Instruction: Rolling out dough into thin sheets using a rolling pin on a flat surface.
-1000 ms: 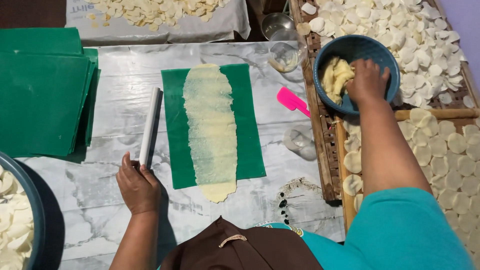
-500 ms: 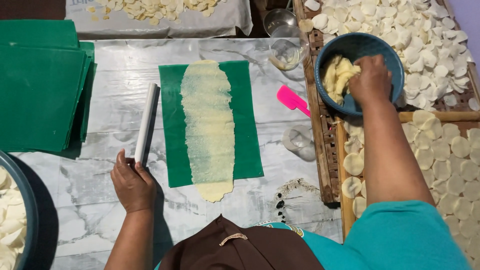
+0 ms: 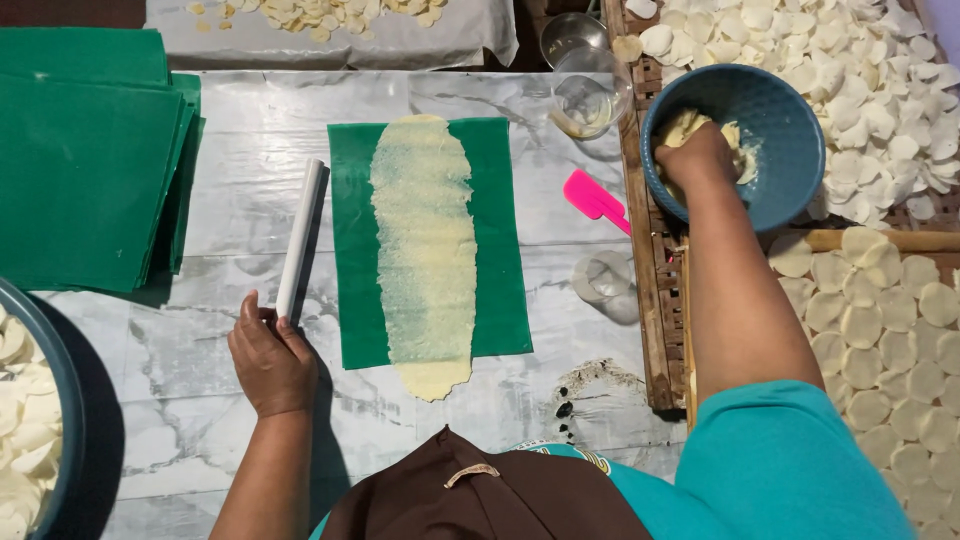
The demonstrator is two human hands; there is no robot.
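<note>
- The white cylindrical rolling pin [image 3: 300,238], at nine o'clock of the green mat [image 3: 505,240], is gripped by left hand [image 3: 270,362] fingers for control.
- Pale dough [image 3: 690,126] in the round blue bowl [image 3: 780,120], at two o'clock, is pinched by right hand [image 3: 697,160] fingers.

Bare marble [image 3: 250,210] beside glass [image 3: 590,100]

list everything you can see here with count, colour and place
roller: 1, white, left of the mat
mat: 1, green, table centre
dough strip: 1, pale yellow, along the mat
bowl: 1, blue, right, dough inside
spatula: 1, pink, right of the mat
glass: 1, clear, above the spatula
spare mats: a stack, green, far left
dough discs: many, cream, right trays
left hand: grip shut on roller end
right hand: in the bowl, grip unclear
</note>
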